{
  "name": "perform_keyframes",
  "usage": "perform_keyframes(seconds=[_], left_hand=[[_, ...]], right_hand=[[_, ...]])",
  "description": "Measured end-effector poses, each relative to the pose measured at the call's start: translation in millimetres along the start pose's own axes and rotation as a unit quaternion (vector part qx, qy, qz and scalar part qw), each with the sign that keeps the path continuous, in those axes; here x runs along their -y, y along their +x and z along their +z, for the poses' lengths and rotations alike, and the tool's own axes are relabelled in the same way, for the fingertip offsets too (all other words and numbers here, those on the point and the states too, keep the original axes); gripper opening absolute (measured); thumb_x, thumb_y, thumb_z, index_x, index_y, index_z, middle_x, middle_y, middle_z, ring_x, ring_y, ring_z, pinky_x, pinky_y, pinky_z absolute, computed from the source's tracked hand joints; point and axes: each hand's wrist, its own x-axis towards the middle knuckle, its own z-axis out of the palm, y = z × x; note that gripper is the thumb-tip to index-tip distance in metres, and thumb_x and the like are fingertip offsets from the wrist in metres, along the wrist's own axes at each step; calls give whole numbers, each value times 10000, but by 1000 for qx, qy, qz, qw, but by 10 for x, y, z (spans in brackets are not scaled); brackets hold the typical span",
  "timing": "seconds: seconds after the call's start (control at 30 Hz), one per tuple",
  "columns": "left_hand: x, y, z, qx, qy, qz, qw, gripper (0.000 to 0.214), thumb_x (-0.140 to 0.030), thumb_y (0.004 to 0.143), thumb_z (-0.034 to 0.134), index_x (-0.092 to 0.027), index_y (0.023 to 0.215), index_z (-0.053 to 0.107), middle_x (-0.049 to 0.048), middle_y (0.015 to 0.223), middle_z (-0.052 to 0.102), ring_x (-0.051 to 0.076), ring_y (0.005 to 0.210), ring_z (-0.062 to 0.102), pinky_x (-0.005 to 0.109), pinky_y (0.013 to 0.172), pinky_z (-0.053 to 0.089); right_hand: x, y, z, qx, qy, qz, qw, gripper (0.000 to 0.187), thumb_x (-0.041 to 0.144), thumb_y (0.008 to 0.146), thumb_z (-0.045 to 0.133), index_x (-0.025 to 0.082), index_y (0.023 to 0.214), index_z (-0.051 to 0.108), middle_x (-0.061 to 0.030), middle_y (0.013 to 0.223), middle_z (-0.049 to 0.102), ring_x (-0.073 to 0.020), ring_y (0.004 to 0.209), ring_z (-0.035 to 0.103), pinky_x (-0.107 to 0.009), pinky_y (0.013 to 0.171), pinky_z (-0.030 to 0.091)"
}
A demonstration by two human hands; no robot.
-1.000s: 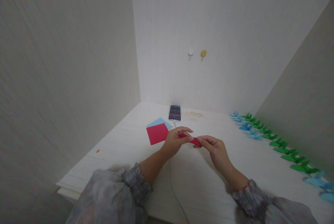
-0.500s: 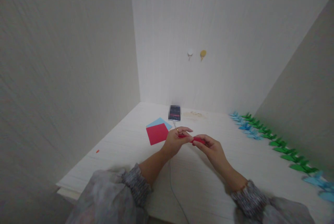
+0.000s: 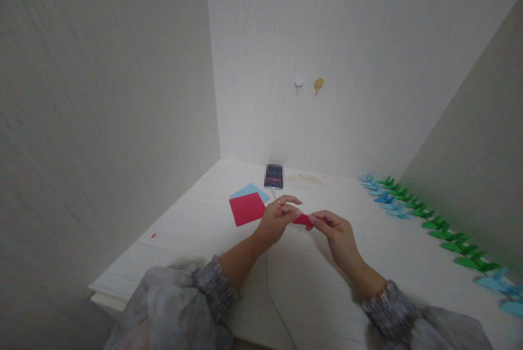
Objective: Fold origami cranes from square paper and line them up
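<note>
A narrow folded piece of red paper point(image 3: 303, 220) is stretched between my two hands above the table. My left hand point(image 3: 277, 220) pinches its left end, with a ring on one finger and some fingers extended past the paper. My right hand point(image 3: 335, 233) grips the other end between thumb and fingers. Parts of the folded paper are hidden under the fingers. Just left of my left hand lies a flat red sheet point(image 3: 247, 210), overlapping a light blue sheet point(image 3: 250, 190).
A phone point(image 3: 273, 177) stands at the back, its cable point(image 3: 272, 300) running toward the front edge of the white table point(image 3: 196, 230). Rows of green folded paper cranes point(image 3: 435, 223) and blue ones point(image 3: 384, 197) line the right side. An orange scrap point(image 3: 153, 235) lies at left.
My right hand has shifted slightly right along the red paper, and more of the strip shows between the hands. My left hand stays nearly in place.
</note>
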Motion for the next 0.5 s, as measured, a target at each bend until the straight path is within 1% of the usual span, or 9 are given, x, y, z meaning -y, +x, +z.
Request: perform_keyframes(seconds=[0.13,0.27,0.33,0.43,0.5], left_hand=[[-1,0,8,4,-42,-19,999,336,-301,664,592,-162,905,403,-1,609,598,99,550,532,227,574,378],[-13,-7,17,-3,-34,-24,999,344,-313,684,569,-164,927,377,-11,590,586,96,549,536,227,576,380],[-8,-10,18,3,-26,-27,999,409,-290,644,615,-163,948,372,-7,611,591,96,561,542,225,580,387],[18,-14,15,11,-4,-29,1000,561,-227,517,712,-166,959,372,-1,651,601,101,568,549,220,566,400],[34,-13,10,5,8,-29,1000,563,-225,501,718,-165,950,385,-5,640,597,103,561,552,226,565,410]], right_hand=[[-4,5,-3,-6,0,2,1000,178,347,672,592,172,658,624,-14,579,614,-159,604,550,-290,646,419],[-3,9,-9,-4,-2,7,1000,183,344,671,592,165,668,630,-15,569,614,-157,597,551,-291,643,417],[3,10,-7,-1,-1,13,1000,181,340,672,591,162,659,626,-14,568,613,-152,589,550,-286,635,415],[11,10,3,17,2,22,1000,185,340,668,595,158,648,619,-14,558,607,-149,580,551,-284,628,421],[15,10,13,36,12,27,999,199,351,667,593,154,655,616,-19,563,610,-151,579,557,-289,627,430]])
